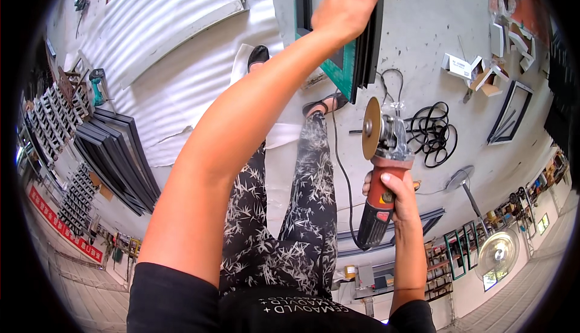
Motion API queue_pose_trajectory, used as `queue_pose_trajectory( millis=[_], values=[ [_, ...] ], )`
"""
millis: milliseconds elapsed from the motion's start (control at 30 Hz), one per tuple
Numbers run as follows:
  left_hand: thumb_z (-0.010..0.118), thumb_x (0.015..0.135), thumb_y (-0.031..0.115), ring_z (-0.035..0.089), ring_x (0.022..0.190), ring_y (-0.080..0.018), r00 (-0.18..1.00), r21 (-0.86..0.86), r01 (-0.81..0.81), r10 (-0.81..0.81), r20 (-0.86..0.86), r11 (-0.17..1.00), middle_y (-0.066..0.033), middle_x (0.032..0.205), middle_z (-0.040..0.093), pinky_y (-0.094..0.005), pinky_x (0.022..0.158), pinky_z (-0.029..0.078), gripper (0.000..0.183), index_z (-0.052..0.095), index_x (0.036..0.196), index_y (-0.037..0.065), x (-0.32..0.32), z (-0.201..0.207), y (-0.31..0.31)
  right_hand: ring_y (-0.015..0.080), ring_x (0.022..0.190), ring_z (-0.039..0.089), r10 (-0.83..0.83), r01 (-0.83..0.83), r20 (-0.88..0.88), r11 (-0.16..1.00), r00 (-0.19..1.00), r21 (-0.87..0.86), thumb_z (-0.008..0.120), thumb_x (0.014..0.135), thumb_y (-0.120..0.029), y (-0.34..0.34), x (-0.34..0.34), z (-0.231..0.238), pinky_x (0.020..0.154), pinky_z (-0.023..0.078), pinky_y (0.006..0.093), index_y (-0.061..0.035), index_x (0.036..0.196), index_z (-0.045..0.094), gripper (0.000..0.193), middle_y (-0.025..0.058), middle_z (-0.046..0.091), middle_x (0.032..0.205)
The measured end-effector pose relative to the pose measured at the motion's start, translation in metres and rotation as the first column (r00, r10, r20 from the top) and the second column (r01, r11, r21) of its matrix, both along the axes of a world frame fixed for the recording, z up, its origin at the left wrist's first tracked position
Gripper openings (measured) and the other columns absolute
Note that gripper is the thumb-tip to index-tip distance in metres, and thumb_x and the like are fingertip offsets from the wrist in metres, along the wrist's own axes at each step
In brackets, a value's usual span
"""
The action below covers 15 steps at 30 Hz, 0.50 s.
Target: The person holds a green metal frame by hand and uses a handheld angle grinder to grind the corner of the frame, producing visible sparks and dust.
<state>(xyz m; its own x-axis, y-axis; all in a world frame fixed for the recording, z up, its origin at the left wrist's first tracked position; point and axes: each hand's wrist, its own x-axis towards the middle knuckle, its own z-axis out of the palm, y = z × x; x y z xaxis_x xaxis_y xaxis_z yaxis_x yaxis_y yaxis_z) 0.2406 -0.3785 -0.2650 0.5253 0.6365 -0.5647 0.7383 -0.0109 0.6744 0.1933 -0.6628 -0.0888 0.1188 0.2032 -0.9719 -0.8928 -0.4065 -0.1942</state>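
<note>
head: l/r hands [344, 12] w/ frame [348, 70], grinder [374, 212]

Bright, cool, fairly even light filled the scene. The ridged white sheet [163, 109] glowed almost to glare, with soft grey shadows between its folds, and a small rectangular window [544, 223] shone at lower right. The red-and-black handheld angle grinder [377, 203] looked fairly crisp. Toward the black rim, detail softened, and the fisheye lens visibly slanted and curved the long red banner [63, 223].
</note>
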Motion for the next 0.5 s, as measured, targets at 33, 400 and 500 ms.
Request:
queue_pose_trajectory(
  millis=[33,400,500],
  values=[
    [0.047,0.081,0.079,0.060,0.109,-0.0457,0.999,0.003,-0.008,0.008,0.038,1.000,-0.0388,0.111,0.059,-0.0454,0.095,0.046,0.106,0.045,0.116,-0.021,-0.001,-0.001,0.001,0.0239,0.074,0.068,-0.010,0.010,0.001,1.000,1.000,-0.004,0.069,0.079,-0.024,-0.008,0.001,0.003,0.068,0.058,0.0351,0.0042,0.111,0.055,0.046,0.0168,0.066,0.088],
    [0.044,0.094,0.066,0.061,0.100,-0.0248,0.969,-0.200,-0.061,0.107,0.224,0.978,-0.0186,0.105,0.067,-0.0346,0.090,0.046,0.076,0.062,0.115,-0.005,-0.028,0.012,0.024,0.0206,0.075,0.068,0.077,-0.050,-0.150,0.983,0.986,0.176,0.071,0.079,-0.022,-0.017,-0.002,-0.032,0.068,0.056,0.0321,0.0025,0.109,0.056,0.042,0.0126,0.066,0.086],
    [0.050,0.092,0.063,0.057,0.117,-0.0305,0.951,-0.330,-0.114,0.199,0.237,0.937,-0.0198,0.126,0.060,-0.0361,0.103,0.041,0.081,0.050,0.129,-0.009,-0.039,0.009,0.037,0.0197,0.074,0.067,0.099,-0.043,-0.183,0.957,0.978,0.287,0.072,0.079,-0.022,-0.010,-0.001,-0.051,0.069,0.056,0.0318,0.0018,0.110,0.056,0.042,0.0115,0.066,0.085]
  ],
)
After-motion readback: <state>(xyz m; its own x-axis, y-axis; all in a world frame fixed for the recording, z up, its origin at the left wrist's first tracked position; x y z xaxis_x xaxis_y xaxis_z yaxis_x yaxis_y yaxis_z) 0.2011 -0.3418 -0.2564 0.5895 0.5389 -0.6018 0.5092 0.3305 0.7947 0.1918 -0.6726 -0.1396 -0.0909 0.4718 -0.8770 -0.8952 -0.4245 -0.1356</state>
